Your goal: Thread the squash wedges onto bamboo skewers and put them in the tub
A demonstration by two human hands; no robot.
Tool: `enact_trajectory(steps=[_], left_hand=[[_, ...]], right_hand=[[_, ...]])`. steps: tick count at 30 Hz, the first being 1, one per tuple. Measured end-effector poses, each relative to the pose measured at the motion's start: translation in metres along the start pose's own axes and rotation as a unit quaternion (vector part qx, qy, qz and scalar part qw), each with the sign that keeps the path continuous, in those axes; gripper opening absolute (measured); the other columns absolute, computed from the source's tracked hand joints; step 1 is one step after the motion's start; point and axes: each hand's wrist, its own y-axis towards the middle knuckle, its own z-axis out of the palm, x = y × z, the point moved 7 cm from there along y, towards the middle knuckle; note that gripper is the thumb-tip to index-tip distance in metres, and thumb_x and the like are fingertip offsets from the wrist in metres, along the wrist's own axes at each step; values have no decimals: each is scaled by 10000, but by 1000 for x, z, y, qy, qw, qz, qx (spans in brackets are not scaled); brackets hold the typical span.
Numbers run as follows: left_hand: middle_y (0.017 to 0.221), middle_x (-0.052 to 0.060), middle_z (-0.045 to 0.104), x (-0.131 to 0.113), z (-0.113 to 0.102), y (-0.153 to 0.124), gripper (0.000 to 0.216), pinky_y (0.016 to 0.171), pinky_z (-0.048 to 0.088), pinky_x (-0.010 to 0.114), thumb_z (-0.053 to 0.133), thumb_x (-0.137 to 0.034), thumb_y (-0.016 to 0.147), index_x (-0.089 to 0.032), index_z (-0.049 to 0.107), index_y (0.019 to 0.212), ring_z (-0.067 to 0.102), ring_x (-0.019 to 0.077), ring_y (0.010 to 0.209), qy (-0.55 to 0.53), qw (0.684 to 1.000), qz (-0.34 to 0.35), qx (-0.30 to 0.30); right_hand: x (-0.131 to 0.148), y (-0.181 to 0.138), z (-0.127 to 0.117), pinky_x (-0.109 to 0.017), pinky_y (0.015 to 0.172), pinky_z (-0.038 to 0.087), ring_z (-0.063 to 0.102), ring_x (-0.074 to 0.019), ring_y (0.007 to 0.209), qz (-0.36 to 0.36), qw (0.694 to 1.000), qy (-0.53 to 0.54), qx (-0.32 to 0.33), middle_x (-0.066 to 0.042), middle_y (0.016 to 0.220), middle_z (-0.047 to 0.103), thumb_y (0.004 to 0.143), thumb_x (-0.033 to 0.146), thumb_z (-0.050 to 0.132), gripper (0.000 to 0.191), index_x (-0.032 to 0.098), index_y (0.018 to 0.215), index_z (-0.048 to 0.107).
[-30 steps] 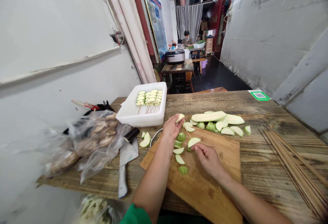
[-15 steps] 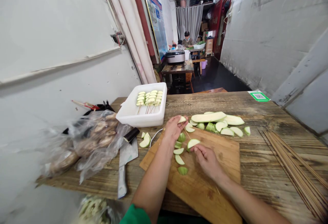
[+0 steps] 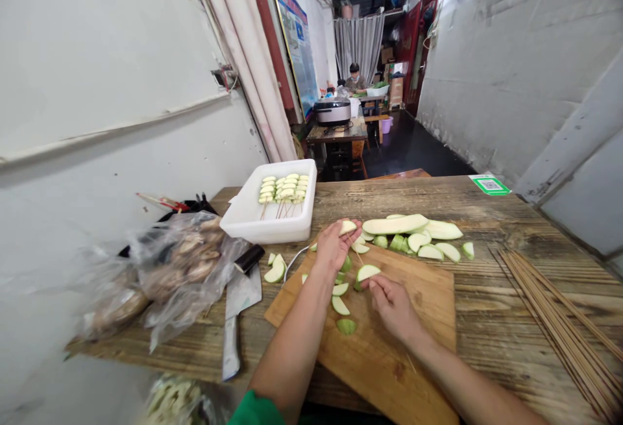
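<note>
My left hand (image 3: 335,243) is curled around a pale half-round zucchini slice (image 3: 347,226) above the far edge of the wooden cutting board (image 3: 413,347). From it a thin bamboo skewer (image 3: 358,251) runs down toward another zucchini slice (image 3: 367,272) with a green rind. My right hand (image 3: 392,302) pinches at the lower edge of that second slice; its fingertips partly hide whether the skewer passes through. Several cut zucchini pieces (image 3: 341,305) lie on the board under and between my hands.
Behind the board lie long zucchini halves (image 3: 395,224) and more slices. A white tub (image 3: 265,231) holds skewered slices. To the left are a cleaver (image 3: 232,340) and bagged mushrooms (image 3: 195,256); loose skewers (image 3: 549,321) lie right. A person (image 3: 355,80) sits far back.
Both hands hold nearly the same places. My left hand's fingers have spread slightly around the upper slice, and the view has shifted a little.
</note>
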Motion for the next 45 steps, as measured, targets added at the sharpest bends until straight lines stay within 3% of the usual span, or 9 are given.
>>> enact_trajectory(steps=[7,21,29,34,45], left_hand=[[771,109,662,4,1,0,83,870,445,426,514,-154,773,-91,553,810,640,201,816,17,1000,20,12],[813,120,653,15,10,-7,57,875,447,411,531,-127,747,-83,562,765,625,206,866,5,999,-13,33],[852,134,652,20,9,-6,110,849,464,408,480,-137,780,-90,550,851,627,208,866,-2,998,-53,23],[848,136,657,19,9,-8,99,838,467,414,481,-150,786,-94,551,828,631,206,852,8,999,-39,12],[845,123,658,25,9,-11,107,832,468,408,488,-185,788,-105,558,800,634,202,845,29,999,-20,9]], right_hand=[[-3,0,0,-218,450,316,461,-134,494,12,1000,0,-10,6,510,505,834,326,366,300,159,747,600],[-8,-1,-1,-217,417,278,371,-114,416,50,998,24,-27,41,432,400,822,339,358,332,140,784,621],[1,2,-6,-226,462,329,447,-131,477,18,999,-6,-46,3,510,507,814,323,362,322,135,752,616],[3,3,-7,-236,527,372,494,-136,526,-6,998,-23,-52,-21,576,575,813,292,371,306,138,722,620],[4,2,-9,-230,486,360,469,-128,483,2,998,-19,-63,-7,547,565,799,289,374,282,152,700,601]])
